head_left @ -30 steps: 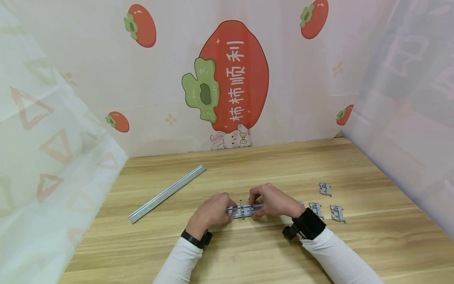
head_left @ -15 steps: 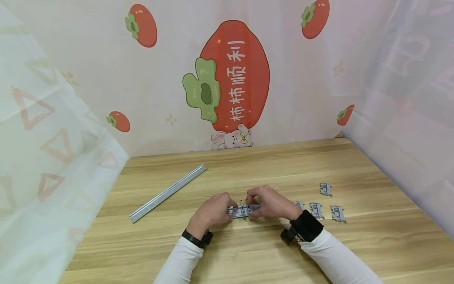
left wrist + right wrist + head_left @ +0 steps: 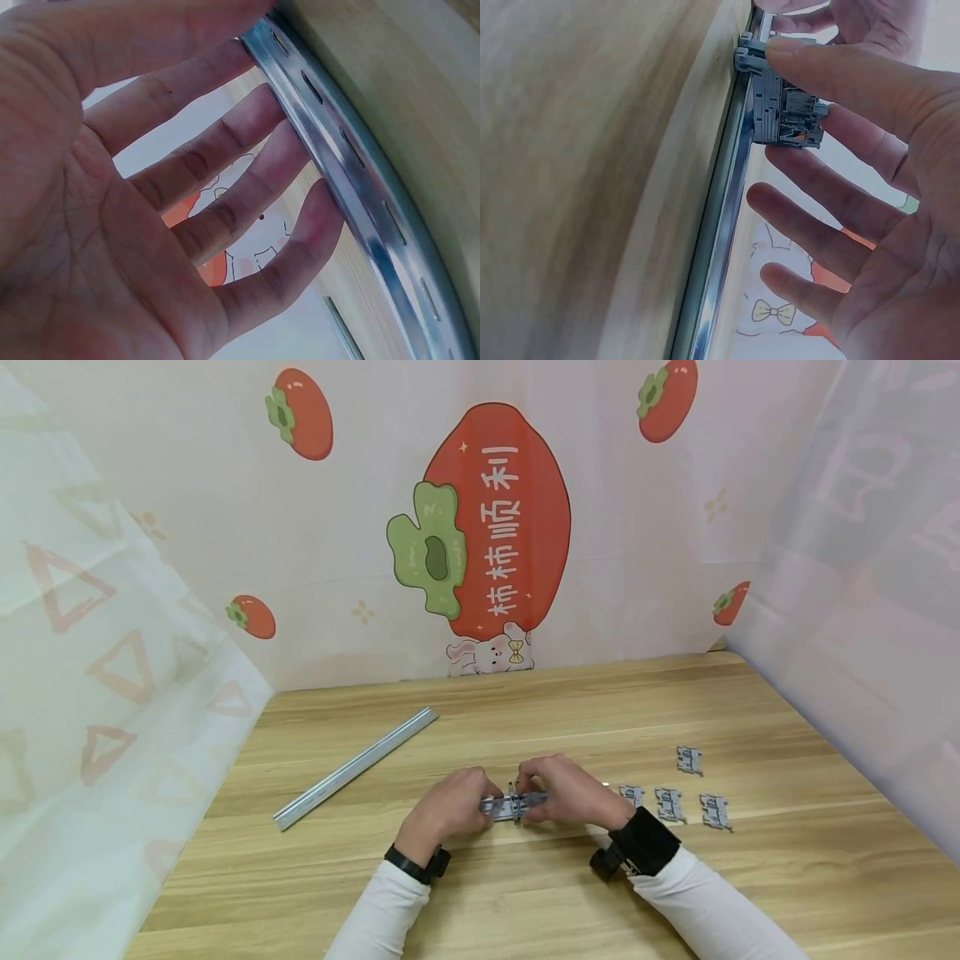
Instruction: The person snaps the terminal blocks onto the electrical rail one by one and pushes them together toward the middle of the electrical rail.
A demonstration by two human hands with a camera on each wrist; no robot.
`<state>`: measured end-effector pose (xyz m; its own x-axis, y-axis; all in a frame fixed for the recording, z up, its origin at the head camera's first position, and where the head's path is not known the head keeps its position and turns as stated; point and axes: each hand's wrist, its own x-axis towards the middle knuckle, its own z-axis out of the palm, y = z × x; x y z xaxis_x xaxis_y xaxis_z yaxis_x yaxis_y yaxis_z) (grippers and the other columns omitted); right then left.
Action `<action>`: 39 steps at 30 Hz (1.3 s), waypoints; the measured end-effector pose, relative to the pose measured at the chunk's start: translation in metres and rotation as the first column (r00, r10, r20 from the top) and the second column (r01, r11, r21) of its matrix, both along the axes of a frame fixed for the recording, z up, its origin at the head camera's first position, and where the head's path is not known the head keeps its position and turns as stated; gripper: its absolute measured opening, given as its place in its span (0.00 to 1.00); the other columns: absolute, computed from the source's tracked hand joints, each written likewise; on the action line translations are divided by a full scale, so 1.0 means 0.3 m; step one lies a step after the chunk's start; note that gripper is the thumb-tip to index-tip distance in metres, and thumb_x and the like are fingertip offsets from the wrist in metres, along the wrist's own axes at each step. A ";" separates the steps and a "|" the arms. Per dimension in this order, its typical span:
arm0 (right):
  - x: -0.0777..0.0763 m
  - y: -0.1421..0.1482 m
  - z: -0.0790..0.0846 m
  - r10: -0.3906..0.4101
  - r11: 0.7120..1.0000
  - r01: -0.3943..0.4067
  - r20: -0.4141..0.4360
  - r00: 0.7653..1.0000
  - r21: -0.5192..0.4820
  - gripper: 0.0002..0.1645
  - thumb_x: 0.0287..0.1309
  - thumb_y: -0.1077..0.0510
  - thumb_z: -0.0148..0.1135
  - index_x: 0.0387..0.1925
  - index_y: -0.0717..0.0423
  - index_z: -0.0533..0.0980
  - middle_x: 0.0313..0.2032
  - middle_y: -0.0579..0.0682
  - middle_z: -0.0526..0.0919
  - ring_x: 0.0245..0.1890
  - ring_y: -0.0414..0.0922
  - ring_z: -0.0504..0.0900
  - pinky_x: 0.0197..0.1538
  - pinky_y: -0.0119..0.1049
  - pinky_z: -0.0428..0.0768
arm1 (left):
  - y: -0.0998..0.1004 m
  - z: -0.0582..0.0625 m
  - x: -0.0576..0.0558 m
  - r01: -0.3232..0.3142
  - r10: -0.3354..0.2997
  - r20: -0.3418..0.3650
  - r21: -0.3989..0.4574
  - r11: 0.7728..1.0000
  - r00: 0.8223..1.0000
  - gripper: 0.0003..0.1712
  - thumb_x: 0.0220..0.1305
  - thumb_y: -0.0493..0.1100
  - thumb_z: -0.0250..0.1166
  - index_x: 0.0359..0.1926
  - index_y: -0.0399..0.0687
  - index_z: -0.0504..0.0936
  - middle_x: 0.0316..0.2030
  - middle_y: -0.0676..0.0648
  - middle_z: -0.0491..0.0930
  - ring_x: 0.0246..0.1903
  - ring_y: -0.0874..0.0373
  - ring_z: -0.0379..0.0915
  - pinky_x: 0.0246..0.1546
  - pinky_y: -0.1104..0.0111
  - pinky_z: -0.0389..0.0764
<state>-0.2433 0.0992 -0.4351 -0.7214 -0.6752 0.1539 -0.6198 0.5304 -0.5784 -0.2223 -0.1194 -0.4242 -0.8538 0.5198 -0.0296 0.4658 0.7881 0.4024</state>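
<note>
My left hand (image 3: 450,806) grips the left part of a slotted metal DIN rail (image 3: 498,810). In the left wrist view its fingertips lie along the edge of the rail (image 3: 337,157), and the thumb crosses at the top. My right hand (image 3: 572,793) pinches a grey terminal block (image 3: 787,112) between thumb and fingers, at the rail (image 3: 712,262). Its last fingers are spread away from the block. Just left of it, another terminal block (image 3: 512,802) stands across the rail, close beside the pinched one. The right hand covers the rail's right part in the head view.
Several loose grey terminal blocks lie to the right, among them a near one (image 3: 714,811) and one farther back (image 3: 688,760). A second, longer-looking metal rail (image 3: 354,768) lies slanted at the left of the wooden table (image 3: 337,893). Printed cloth walls (image 3: 337,527) enclose the table.
My right hand has slid left along the rail with the pinched terminal block, closing the gap to the standing block. The left hand has stayed in place.
</note>
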 end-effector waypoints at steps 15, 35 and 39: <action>0.004 -0.011 -0.010 -0.016 1.000 0.016 -0.016 1.000 -0.012 0.18 0.43 0.58 0.84 0.34 0.50 0.80 0.39 0.43 0.85 0.35 0.45 0.80 0.39 0.34 0.76 | -0.001 -0.004 -0.002 0.007 -0.007 0.003 0.000 1.000 1.000 0.09 0.50 0.29 0.74 0.26 0.47 0.86 0.23 0.54 0.73 0.24 0.63 0.63 0.25 0.70 0.67; 0.010 -0.014 -0.016 -0.022 1.000 0.022 -0.012 1.000 -0.003 0.19 0.45 0.58 0.83 0.37 0.50 0.80 0.40 0.43 0.85 0.37 0.45 0.80 0.40 0.35 0.76 | 0.000 -0.003 0.004 0.013 -0.013 0.008 0.008 1.000 1.000 0.09 0.52 0.29 0.73 0.26 0.47 0.85 0.25 0.49 0.76 0.24 0.63 0.63 0.26 0.70 0.66; 0.010 -0.014 -0.013 -0.021 1.000 0.020 -0.021 1.000 -0.005 0.18 0.46 0.57 0.82 0.37 0.50 0.80 0.41 0.43 0.84 0.38 0.44 0.80 0.41 0.35 0.76 | -0.002 -0.005 -0.004 0.028 -0.028 -0.010 0.004 1.000 1.000 0.09 0.52 0.30 0.73 0.26 0.48 0.85 0.24 0.52 0.74 0.24 0.63 0.62 0.26 0.70 0.66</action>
<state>-0.2404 0.0950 -0.4389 -0.7317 -0.6596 0.1720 -0.6207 0.5406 -0.5678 -0.2234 -0.1201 -0.4256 -0.8389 0.5439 -0.0194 0.4918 0.7729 0.4009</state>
